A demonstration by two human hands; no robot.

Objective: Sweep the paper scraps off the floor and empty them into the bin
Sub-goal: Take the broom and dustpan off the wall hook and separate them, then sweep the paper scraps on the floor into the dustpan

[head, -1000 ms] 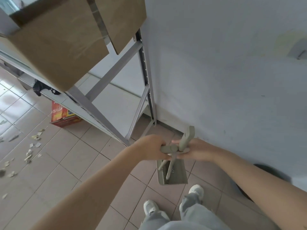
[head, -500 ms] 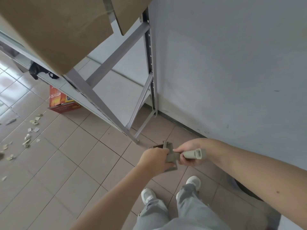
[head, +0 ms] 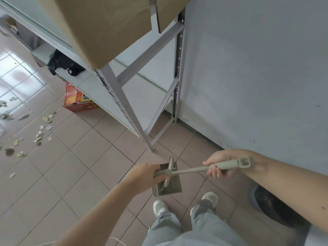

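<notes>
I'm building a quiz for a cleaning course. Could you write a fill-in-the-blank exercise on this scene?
1. The scraps lie to the person's ____.
2. The bin shows under the ____ forearm.
3. The box under the rack is ____.
4. The left hand holds the dustpan in front of the white ____.
Missing words: left, right, red, shoes.

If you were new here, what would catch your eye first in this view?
At lower centre the left hand holds the dustpan and the right hand grips a long grey handle. Paper scraps lie scattered on the tiles at far left.
</notes>
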